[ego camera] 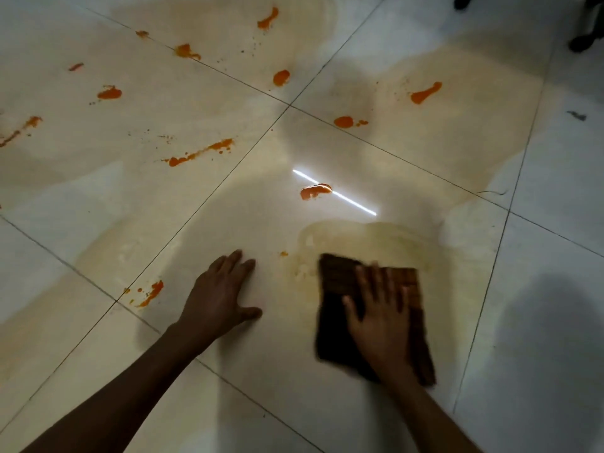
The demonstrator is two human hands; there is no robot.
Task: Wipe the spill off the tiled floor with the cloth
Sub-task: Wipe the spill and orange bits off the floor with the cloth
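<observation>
We knelt over the glossy cream tiled floor (81, 322), and the spill was a wide pale tan film with thick orange blobs in it.

At the left of the frame, an orange streak (151, 294) sat near a grout crossing, just beside our left hand (219, 297). That hand lay flat on the wet tile, its grip apart with fingers spread, holding nothing. We judged it could slide on the slick film if we leaned on it, or drag through the streak and track orange onto cleaner tile.

Towards the middle, an orange blob (315, 191) lay under a bright reflected light bar, above and well apart from both hands.

At the lower right, the dark brown checked cloth (340, 282) lay flat on the floor under our right hand (380, 317). That grip was apart too, palm and fingers pressing the cloth down rather than clamping it. A yellowish smear (359, 237) curved just above the cloth. A soaked cloth, we judged, would spread film instead of lifting it.

More orange splashes (425, 92) dotted the upper frame, untouched.

We saw no containers anywhere in view.
</observation>
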